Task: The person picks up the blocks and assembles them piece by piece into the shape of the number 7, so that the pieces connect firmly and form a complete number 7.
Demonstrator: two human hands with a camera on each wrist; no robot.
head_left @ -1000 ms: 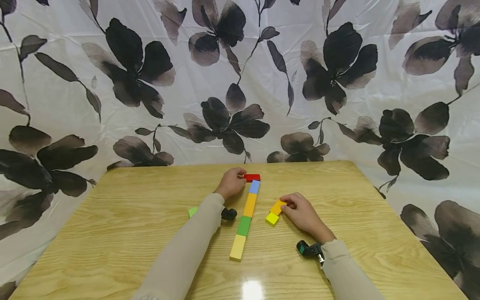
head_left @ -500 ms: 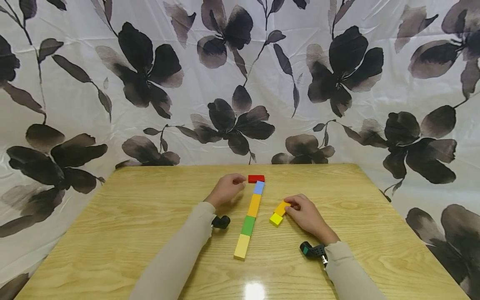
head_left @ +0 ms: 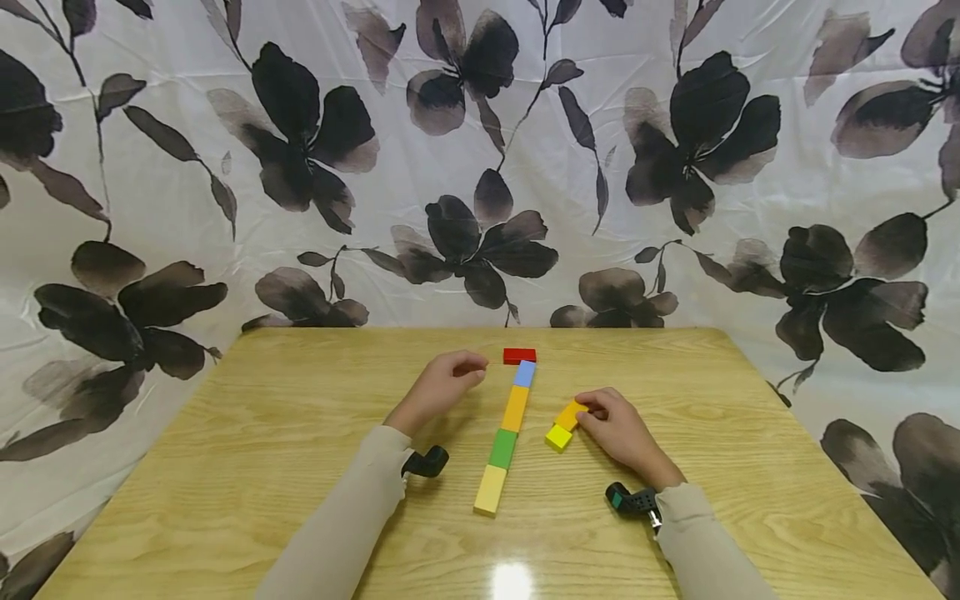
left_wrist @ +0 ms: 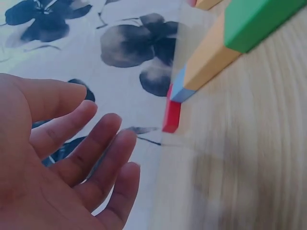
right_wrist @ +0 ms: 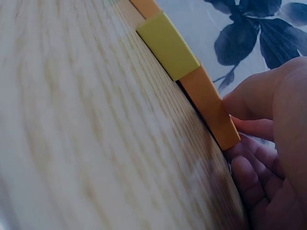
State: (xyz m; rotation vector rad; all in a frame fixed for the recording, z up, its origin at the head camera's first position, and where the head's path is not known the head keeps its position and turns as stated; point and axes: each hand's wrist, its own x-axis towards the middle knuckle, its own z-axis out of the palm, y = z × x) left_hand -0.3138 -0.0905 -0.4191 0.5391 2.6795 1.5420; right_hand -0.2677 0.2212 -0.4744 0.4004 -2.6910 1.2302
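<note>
My left hand [head_left: 442, 385] hovers over the table left of a row of blocks, its fingers loosely bent and holding nothing. In the left wrist view its fingers are spread apart from the red block [left_wrist: 171, 115]. The row runs from a blue block [head_left: 525, 373] through an orange block [head_left: 515, 408] and a green block [head_left: 502, 449] to a pale yellow block [head_left: 491, 490]. The red block lies crosswise at the far end. My right hand [head_left: 618, 427] pinches a second orange block [right_wrist: 211, 105], which touches a bright yellow block [right_wrist: 168, 45].
The wooden table [head_left: 300, 500] ends at a flower-patterned cloth [head_left: 480, 100] hanging behind it. A black wrist camera [head_left: 427, 462] is on the left wrist and another black camera [head_left: 622, 498] on the right.
My left hand has let go of the red block and drawn back left and toward me. The right hand stays at its orange block. A light green block seen earlier is now hidden.
</note>
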